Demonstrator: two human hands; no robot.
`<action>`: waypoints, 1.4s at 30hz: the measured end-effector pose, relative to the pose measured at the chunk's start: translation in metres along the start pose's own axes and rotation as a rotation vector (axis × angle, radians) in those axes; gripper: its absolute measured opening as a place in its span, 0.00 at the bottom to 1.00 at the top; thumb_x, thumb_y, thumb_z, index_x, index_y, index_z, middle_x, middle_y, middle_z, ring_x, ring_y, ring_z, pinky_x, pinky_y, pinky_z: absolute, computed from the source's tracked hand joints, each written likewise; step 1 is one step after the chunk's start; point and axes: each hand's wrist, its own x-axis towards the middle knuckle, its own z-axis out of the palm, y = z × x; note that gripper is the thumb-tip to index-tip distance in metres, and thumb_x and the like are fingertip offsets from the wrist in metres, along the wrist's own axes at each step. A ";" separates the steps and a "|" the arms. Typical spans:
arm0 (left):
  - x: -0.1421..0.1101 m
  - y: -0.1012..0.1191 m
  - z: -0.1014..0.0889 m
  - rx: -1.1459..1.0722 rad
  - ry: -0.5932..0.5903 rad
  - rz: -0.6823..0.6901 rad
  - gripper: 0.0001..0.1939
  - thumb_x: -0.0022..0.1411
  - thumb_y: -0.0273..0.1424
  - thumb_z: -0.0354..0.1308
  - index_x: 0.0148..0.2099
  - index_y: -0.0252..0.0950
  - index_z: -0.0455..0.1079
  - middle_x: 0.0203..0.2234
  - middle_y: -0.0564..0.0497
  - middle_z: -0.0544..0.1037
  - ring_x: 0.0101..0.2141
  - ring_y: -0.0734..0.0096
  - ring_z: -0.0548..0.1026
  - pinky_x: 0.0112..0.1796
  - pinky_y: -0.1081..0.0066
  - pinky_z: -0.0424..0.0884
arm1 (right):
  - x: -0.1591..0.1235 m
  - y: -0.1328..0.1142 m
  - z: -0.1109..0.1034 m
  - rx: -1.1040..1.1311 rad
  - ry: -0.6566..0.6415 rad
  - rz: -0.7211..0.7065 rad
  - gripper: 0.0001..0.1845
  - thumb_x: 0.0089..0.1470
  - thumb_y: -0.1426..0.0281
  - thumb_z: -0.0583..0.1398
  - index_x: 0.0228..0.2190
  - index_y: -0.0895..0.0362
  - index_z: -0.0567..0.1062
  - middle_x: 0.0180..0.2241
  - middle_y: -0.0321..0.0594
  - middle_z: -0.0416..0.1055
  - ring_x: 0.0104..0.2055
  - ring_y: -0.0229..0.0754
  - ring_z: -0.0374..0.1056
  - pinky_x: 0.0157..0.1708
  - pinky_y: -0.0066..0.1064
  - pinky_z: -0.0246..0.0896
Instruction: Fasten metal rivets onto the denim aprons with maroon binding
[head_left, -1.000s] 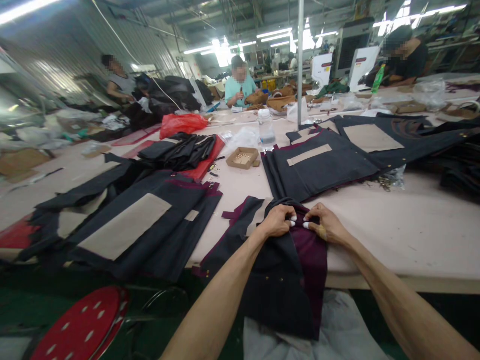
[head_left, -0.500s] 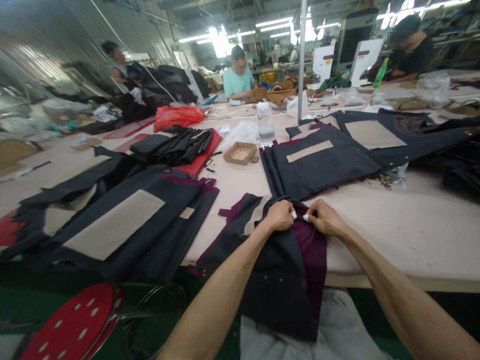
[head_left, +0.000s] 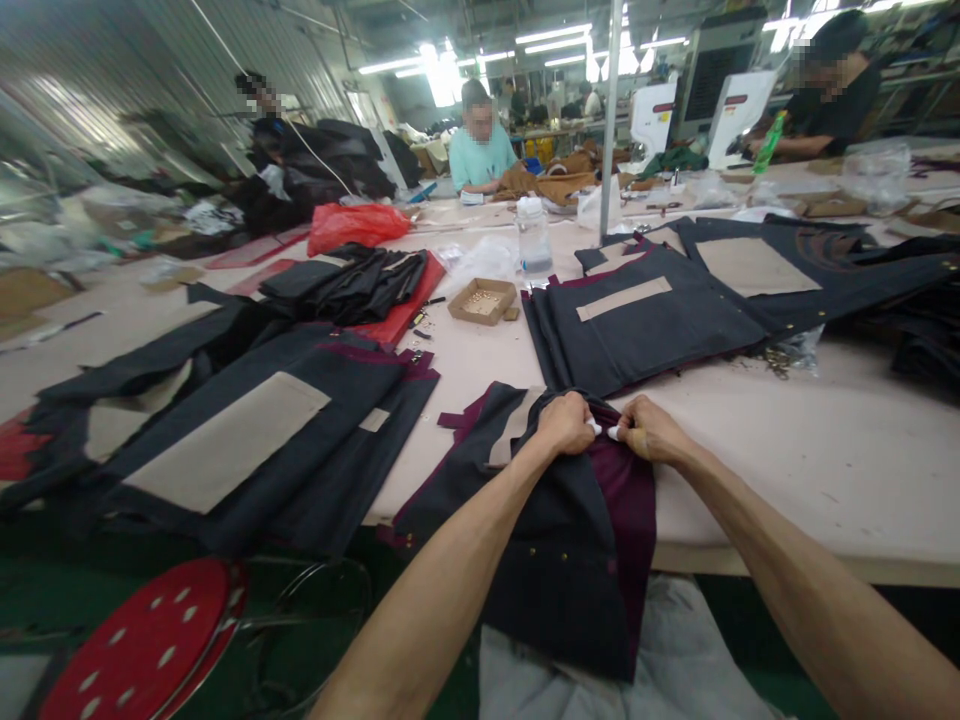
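Observation:
A dark grey fabric piece (head_left: 555,510) with maroon lining and a beige patch lies over the table's front edge and hangs towards my lap. My left hand (head_left: 568,422) is closed on its upper edge, where the cloth bunches up. Close beside it, my right hand (head_left: 651,430) pinches the maroon side of the same edge. White coverings show on the fingertips of both hands. A small gap separates the two hands. Small brass-coloured studs dot the lower part of the cloth. Whatever sits between the fingertips is too small to make out.
Similar dark fabric pieces (head_left: 225,440) are stacked at left, and more (head_left: 637,320) lie beyond my hands. A cardboard box (head_left: 482,300) of small parts stands near a plastic jar (head_left: 533,240). A red stool (head_left: 142,640) is at lower left. Several people work farther back.
Both hands keep their hold on the cloth and have barely shifted. The view has moved slightly. At the far left, a person has leaned a little to the right.

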 end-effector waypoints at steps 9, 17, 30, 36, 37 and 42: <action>0.002 0.014 -0.005 0.057 0.019 -0.127 0.15 0.47 0.30 0.63 0.40 0.34 0.78 0.38 0.39 0.82 0.40 0.58 0.80 0.38 0.69 0.75 | 0.003 -0.010 -0.002 -0.102 -0.052 0.039 0.08 0.46 0.69 0.62 0.22 0.60 0.80 0.22 0.42 0.73 0.25 0.42 0.68 0.23 0.29 0.49; 0.001 0.020 -0.009 0.088 0.023 -0.144 0.20 0.46 0.31 0.65 0.44 0.32 0.78 0.42 0.36 0.81 0.42 0.54 0.81 0.39 0.67 0.76 | -0.001 -0.032 -0.014 -0.228 -0.060 0.043 0.11 0.46 0.66 0.63 0.25 0.63 0.81 0.24 0.49 0.75 0.28 0.45 0.72 0.23 0.29 0.51; -0.021 0.002 -0.004 0.102 0.098 0.287 0.14 0.55 0.24 0.57 0.41 0.38 0.80 0.37 0.46 0.80 0.41 0.63 0.75 0.44 0.67 0.70 | -0.005 -0.028 -0.011 -0.156 -0.049 0.088 0.11 0.45 0.64 0.64 0.22 0.60 0.81 0.22 0.45 0.74 0.27 0.44 0.72 0.23 0.28 0.51; -0.048 -0.014 -0.006 0.337 0.176 0.682 0.14 0.66 0.25 0.49 0.47 0.36 0.75 0.44 0.43 0.72 0.45 0.59 0.67 0.47 0.62 0.66 | -0.001 -0.034 -0.014 -0.145 0.027 0.077 0.11 0.45 0.65 0.64 0.26 0.60 0.81 0.29 0.48 0.78 0.31 0.45 0.73 0.26 0.27 0.56; -0.050 -0.016 -0.005 0.342 0.167 0.700 0.14 0.66 0.25 0.49 0.48 0.35 0.74 0.44 0.43 0.72 0.45 0.59 0.66 0.47 0.62 0.66 | 0.000 -0.033 -0.013 -0.137 0.047 0.073 0.11 0.45 0.64 0.65 0.27 0.60 0.81 0.30 0.48 0.78 0.32 0.45 0.73 0.27 0.27 0.57; -0.053 -0.024 0.001 0.267 0.206 0.676 0.16 0.65 0.24 0.51 0.52 0.39 0.72 0.46 0.46 0.71 0.43 0.62 0.67 0.49 0.63 0.67 | 0.002 -0.012 -0.011 0.048 0.063 -0.058 0.11 0.42 0.63 0.67 0.27 0.58 0.80 0.32 0.43 0.77 0.34 0.43 0.71 0.31 0.27 0.59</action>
